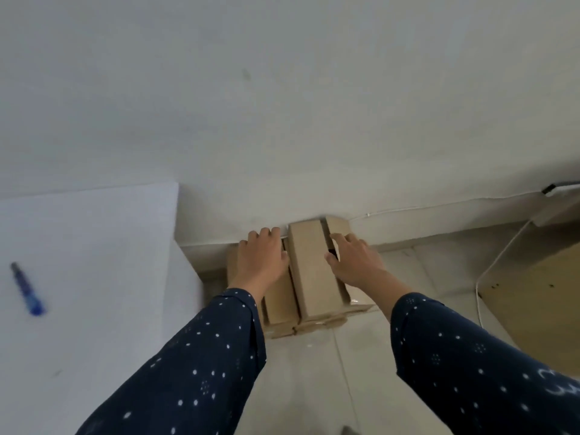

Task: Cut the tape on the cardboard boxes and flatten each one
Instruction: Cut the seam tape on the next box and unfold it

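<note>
The cardboard boxes point(309, 277) sit a little toward 6 o'clock of centre, stacked on the tiled floor point(314, 372) with their far ends against the wall point(282, 120). Three long ones lie side by side on top: the middle box point(309, 265) stands highest, the left box point(279, 296) is just beside it at 9 o'clock, and the right box point(337, 227) is at its 3 o'clock with a dark gap between them. More boxes show beneath, at the stack's 6 o'clock edge.

The left grip point(262, 259) lies on the left box, fingers curled over its far end by the wall, thumb against the middle box's side. The right grip point(351, 259) lies across the gap, thumb on the middle box's right edge and fingers reaching toward the right box; I cannot tell whether it is closed on anything. Both sleeves are dark blue with white dots.

At 9 o'clock a white counter point(94, 246) carries a blurred blue pen-like tool point(26, 288). At 3 o'clock a white cable point(496, 262) runs down beside a flat cardboard sheet point(533, 293).
</note>
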Motion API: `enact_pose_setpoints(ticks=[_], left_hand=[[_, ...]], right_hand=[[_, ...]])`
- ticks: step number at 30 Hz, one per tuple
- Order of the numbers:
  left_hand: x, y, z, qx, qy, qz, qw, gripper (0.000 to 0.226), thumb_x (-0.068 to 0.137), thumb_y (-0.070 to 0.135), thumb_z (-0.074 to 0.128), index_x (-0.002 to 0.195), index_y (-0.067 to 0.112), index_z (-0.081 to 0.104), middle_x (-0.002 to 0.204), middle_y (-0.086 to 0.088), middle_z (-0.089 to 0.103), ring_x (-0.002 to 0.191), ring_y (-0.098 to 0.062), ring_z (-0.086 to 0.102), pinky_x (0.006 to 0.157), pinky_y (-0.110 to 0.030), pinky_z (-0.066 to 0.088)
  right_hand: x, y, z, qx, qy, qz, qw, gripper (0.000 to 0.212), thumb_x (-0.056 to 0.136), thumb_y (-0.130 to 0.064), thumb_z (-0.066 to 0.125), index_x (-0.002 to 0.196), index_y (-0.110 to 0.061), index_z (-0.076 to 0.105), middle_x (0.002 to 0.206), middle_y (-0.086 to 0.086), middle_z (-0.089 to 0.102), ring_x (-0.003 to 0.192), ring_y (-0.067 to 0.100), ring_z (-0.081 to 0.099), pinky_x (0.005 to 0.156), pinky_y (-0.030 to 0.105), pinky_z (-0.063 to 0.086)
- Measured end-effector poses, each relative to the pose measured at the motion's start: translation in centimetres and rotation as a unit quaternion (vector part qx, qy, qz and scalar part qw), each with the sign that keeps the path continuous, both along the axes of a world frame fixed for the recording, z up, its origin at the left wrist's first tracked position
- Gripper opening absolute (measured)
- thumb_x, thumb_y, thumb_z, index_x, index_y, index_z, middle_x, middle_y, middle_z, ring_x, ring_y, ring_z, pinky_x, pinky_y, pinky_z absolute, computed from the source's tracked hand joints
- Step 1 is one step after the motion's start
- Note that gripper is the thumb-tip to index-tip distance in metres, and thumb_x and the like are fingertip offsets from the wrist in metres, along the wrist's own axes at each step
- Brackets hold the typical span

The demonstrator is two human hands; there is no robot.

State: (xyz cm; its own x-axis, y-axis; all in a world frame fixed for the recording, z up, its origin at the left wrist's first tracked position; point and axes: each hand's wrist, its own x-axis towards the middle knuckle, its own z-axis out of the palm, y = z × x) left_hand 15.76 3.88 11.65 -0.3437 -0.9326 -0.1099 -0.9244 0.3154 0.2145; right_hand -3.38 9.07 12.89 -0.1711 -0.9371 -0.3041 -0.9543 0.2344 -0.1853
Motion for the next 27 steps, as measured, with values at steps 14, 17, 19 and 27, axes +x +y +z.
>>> enact_pose_setpoints(ticks=[14,17,19,27], left_hand=[[-12.8,-3.7,-28.3,0.226,0.144,0.176,0.947,0.098,0.096,0.057,0.054,0.159,0.01,-0.005,0.164,-0.013,0.021,0.142,-0.033,0.038,0.105,-0.039,0.041],[-13.5,-3.8,-31.5,0.278,0.19,0.225,0.914,0.101,0.093,0.062,0.055,0.159,0.008,0.002,0.162,-0.012,0.027,0.144,-0.032,0.037,0.109,-0.039,0.038],[-13.9,-3.8,-32.7,0.288,0.225,0.26,0.894,0.104,0.09,0.062,0.06,0.159,0.009,0.003,0.161,-0.01,0.03,0.143,-0.031,0.037,0.109,-0.039,0.038],[-13.2,-2.2,-27.1,0.273,0.289,0.318,0.861,0.091,0.079,0.053,0.079,0.144,0.015,0.028,0.143,-0.007,0.048,0.125,-0.029,0.053,0.101,-0.044,0.048]], right_hand=[[-14.3,-5.4,-28.8,0.053,-0.055,-0.101,0.992,0.082,0.097,-0.054,0.045,0.157,-0.019,0.002,0.16,0.012,0.02,0.14,0.037,0.032,0.107,0.052,0.036],[-15.0,-5.6,-32.4,0.062,-0.133,-0.184,0.972,0.095,0.089,-0.062,0.053,0.155,-0.017,0.002,0.154,0.017,0.025,0.135,0.04,0.038,0.107,0.052,0.038],[-14.9,-5.5,-33.4,0.05,-0.16,-0.22,0.961,0.102,0.084,-0.065,0.06,0.154,-0.014,0.006,0.147,0.018,0.032,0.13,0.04,0.042,0.104,0.051,0.041],[-12.8,-4.0,-26.7,-0.024,-0.145,-0.22,0.964,0.109,0.08,-0.067,0.064,0.153,-0.004,0.012,0.145,0.019,0.035,0.132,0.037,0.037,0.11,0.043,0.032]])
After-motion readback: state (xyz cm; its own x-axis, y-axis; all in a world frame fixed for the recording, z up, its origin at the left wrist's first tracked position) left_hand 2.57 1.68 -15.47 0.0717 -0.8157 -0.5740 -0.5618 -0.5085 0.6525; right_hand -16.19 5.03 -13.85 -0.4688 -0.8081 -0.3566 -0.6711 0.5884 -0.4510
